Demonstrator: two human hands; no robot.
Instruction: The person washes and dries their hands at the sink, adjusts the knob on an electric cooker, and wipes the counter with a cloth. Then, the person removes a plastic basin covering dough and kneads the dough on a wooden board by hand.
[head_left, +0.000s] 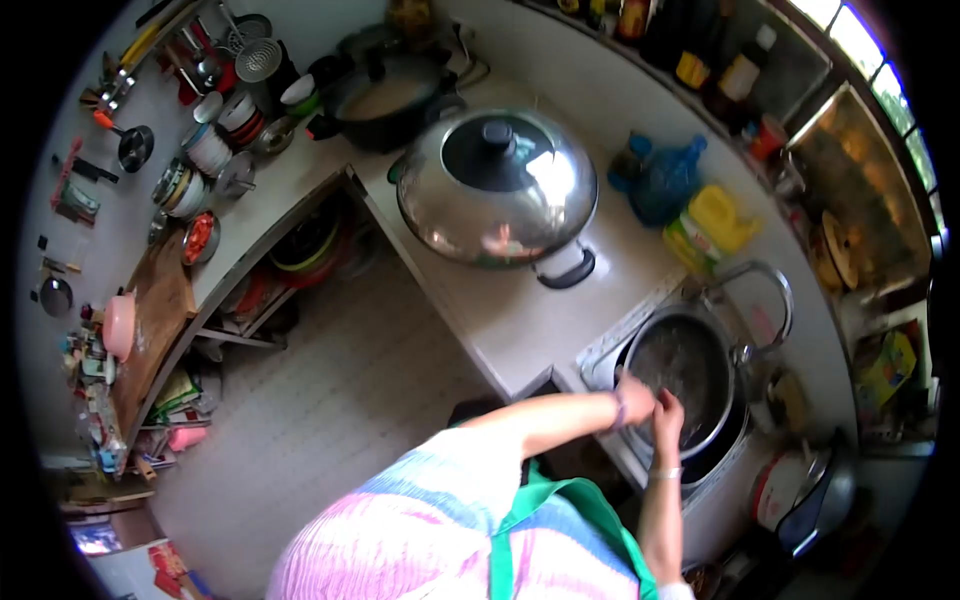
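A round metal pot (682, 350) with dark contents, perhaps water, sits in the sink (598, 368) at the right. My left hand (635, 397) is at the near left rim of the pot, its fingers closed. Beside it, close to touching, my right hand (668, 415) is also closed over the pot's near edge. Whatever the fingers hold is too small to make out. A curved metal faucet (785, 300) stands behind the pot.
A large lidded steel wok (500, 190) stands on the counter (520, 330). Behind it are a black pan (385, 100), a blue jug (672, 182) and a yellow bottle (712, 228). At the left lie a cutting board (155, 320) and a pink bowl (119, 327).
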